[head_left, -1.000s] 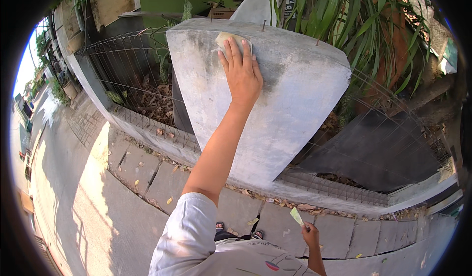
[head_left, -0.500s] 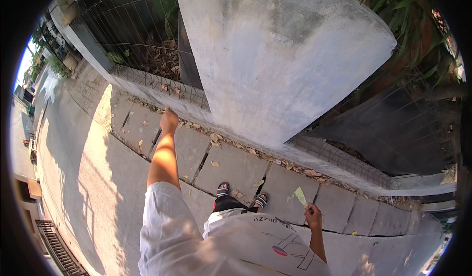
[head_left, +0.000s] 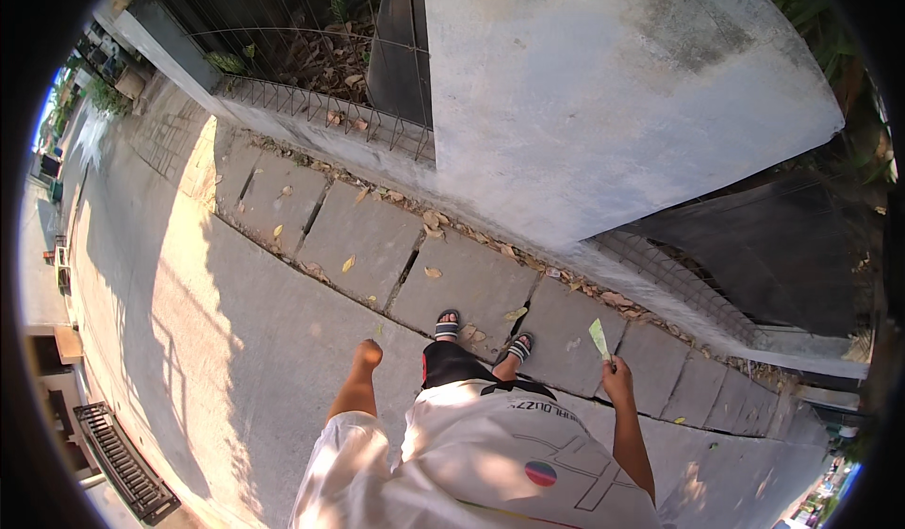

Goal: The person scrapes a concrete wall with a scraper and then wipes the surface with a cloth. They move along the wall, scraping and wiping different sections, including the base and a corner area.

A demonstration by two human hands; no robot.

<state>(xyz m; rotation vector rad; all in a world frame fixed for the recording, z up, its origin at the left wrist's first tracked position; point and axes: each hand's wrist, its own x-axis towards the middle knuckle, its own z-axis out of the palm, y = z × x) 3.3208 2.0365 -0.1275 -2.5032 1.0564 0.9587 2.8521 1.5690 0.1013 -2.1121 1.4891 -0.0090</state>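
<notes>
My left hand [head_left: 369, 354] is closed in a fist over the concrete, left of my sandalled feet [head_left: 448, 325]. What it may hold is hidden; a thin greenish thing [head_left: 380, 330] shows just beyond it, and I cannot tell whether the two touch. On the right, my right hand [head_left: 617, 381] is closed on the narrow end of a flat, pale green wedge-shaped piece [head_left: 599, 338]. Its wide end points up and away from my fingers. A small dark bit shows at the fingers, too small to name. Both hands are clear of the ground and wall.
A whitewashed wall pillar [head_left: 603, 105] rises ahead, with wire fencing [head_left: 283, 39] on its left and dark sheeting [head_left: 754, 246] on its right. Dry leaves [head_left: 435, 221] line the wall's foot. Paving slabs [head_left: 358, 237] with dark gaps run beside the road [head_left: 273, 331]. A metal grate [head_left: 123, 458] lies far left.
My left arm has drawn back from its forward reach near the wall's foot to beside my body. The right hand still grips the pale green piece. The whole view has shifted slightly.
</notes>
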